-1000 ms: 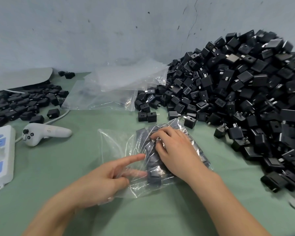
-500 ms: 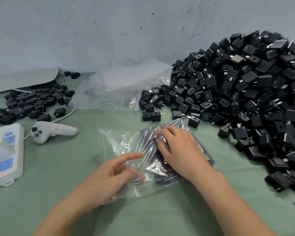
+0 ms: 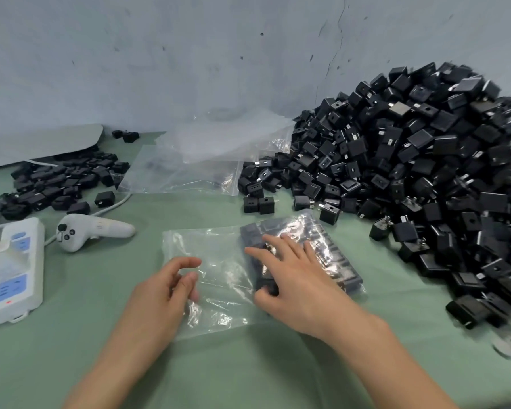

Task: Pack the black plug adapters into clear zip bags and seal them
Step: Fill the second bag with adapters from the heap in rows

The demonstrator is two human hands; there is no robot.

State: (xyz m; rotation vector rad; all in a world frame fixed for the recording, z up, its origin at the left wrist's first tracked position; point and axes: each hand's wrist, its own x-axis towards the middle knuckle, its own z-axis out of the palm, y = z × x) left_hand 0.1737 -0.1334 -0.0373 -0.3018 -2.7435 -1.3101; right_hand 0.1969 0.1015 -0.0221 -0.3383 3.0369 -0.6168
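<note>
1 clear plastic zip bag [image 3: 219, 261] filled, prob. unsealed; my R hand [image 3: 292, 278] fingers flat atop, L hand [image 3: 160, 290] curled, grip unclear; black adapter heap [image 3: 425, 157] remains.

Open green cloth [image 3: 248, 376] nearside, adapter pile [image 3: 425, 160] right.

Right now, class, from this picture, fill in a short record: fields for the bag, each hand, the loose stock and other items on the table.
Bag: clear zip bag flat on green table, black adapters in its right half
Right hand: fingers spread, pressing on the bagged adapters
Left hand: fingers curled over the bag's left part; grip unclear
Seal: cannot tell
Loose stock: large pile at right, small pile at left
Other: empty bags, power strip, white controller
</note>
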